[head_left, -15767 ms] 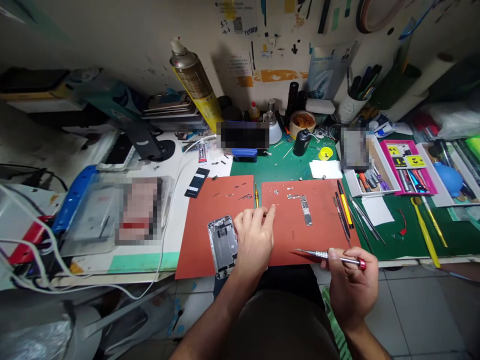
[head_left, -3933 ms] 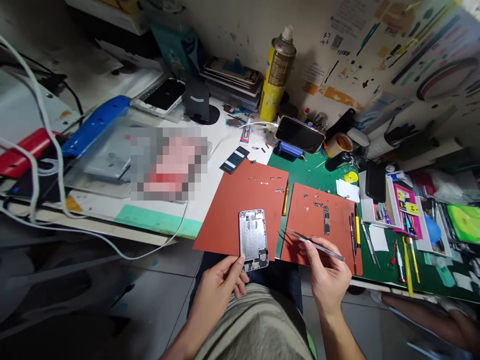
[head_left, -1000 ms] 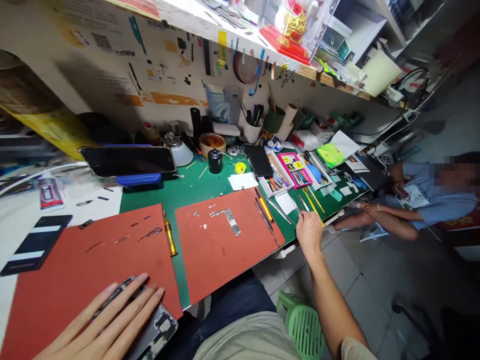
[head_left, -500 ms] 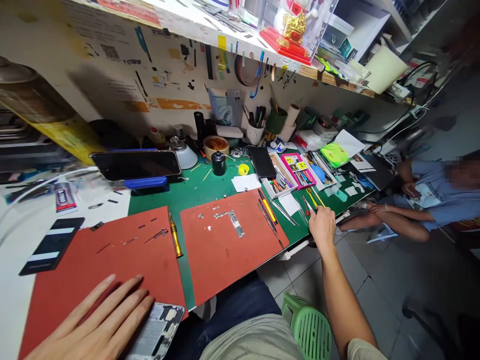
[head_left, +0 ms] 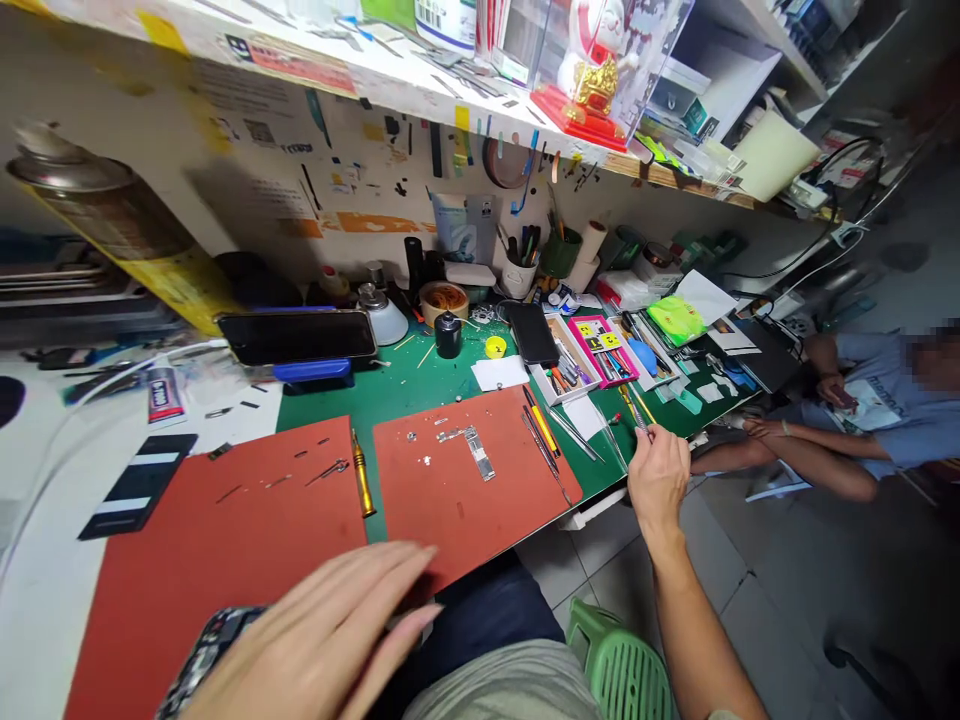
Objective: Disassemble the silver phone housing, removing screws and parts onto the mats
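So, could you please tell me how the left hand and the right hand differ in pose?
The left hand has its fingers extended; the right hand has its fingers curled in. The left hand partly hides the phone housing; the right hand grips a slim tool. Both are bare.

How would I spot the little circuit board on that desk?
On the desk, find the two reddish-brown mats and take the right-hand mat. In its far half, just right of some tiny loose parts, lies the circuit board. Its L shape sets it apart from the slim, straight tools along the mat's right edge.
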`<state>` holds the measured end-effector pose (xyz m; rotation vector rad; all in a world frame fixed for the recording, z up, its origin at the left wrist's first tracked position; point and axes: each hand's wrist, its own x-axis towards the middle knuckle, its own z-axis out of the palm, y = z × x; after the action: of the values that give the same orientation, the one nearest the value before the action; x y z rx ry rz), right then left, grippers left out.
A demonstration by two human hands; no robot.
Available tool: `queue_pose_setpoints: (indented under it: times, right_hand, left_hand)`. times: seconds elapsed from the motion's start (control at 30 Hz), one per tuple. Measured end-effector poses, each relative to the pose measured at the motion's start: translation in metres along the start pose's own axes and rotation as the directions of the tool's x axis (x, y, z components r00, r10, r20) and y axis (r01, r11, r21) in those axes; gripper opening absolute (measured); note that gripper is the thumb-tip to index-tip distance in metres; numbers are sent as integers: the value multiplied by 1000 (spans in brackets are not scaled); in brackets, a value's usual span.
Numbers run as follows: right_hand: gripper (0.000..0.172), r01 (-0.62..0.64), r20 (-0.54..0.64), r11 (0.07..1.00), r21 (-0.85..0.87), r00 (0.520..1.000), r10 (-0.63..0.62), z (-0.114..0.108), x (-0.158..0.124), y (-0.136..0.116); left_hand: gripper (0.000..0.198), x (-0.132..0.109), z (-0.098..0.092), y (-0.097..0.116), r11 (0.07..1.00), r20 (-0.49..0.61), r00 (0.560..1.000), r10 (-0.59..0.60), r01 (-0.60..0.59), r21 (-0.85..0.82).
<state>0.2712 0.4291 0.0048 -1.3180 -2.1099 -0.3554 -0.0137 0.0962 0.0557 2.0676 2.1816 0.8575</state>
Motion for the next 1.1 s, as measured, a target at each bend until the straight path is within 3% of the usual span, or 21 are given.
queue_pose_setpoints:
  times: [0.1,0.2,0.33,0.47,0.6,0.7,0.83,1.0,1.1]
  right_hand:
    - [30,18,-102,997,75,995,-10,-20,-8,-16]
    - [20,44,-163,982,183,987,-14,-41,-18,-36]
    - [11,50,-183,928,368,983,19,-62,-32,-59]
    - [11,27,-150,881,472,987,51,-70,-41,-73]
    - [18,-149,13,776,613,984,178,-68,-46,-78]
    - [29,-359,257,586,727,933,253,-67,-51,-79]
    - [38,-585,547,293,756,811,208,-64,-54,-79]
    - [41,-632,632,-46,774,765,121,-63,-51,-80]
    - [43,-649,669,-171,741,735,108,-68,-46,-81]
  left_hand:
    - [34,80,7,49,933,47,991,-124,132,-334]
    - [39,147,27,79,794,111,958,-263,281,-540]
    - [39,192,57,101,628,131,936,-326,318,-710]
    - [39,200,73,115,512,167,918,-360,344,-787]
    - [43,200,81,121,434,190,886,-423,382,-816]
    - [42,200,87,122,305,221,857,-466,390,-869]
    - [43,199,92,123,134,314,824,-472,419,-898]
    - [39,196,92,128,118,323,831,-453,415,-902]
    - [41,194,93,130,102,347,829,-439,429,-897]
